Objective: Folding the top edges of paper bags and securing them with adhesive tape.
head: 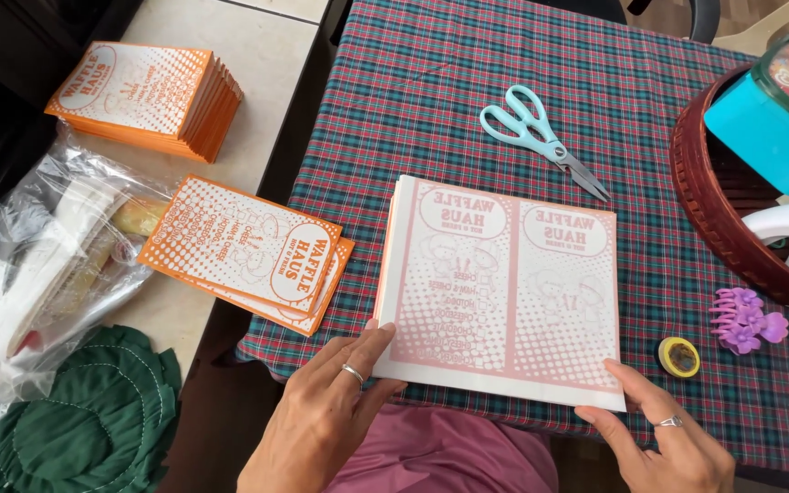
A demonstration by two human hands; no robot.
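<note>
The stack of pink printed sheets (504, 288) is lying on the plaid tablecloth (468, 100), long axis running left to right, just ahead of both hands; the left hand (326, 411) is touching its near-left corner with loosely spread fingers, gripping nothing. The right hand (664, 438) is resting open-fingered at the near-right corner, equally near.

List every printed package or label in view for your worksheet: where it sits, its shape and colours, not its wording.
Pink-printed sheet stack: table centre, rectangular, white and pale pink, both hands at its near corners.
Orange packets: table's left edge, fanned, orange and white.
Orange packet stack: far left counter, neat pile.
Teal tub: right, in a brown basket, pictured lid.
</note>
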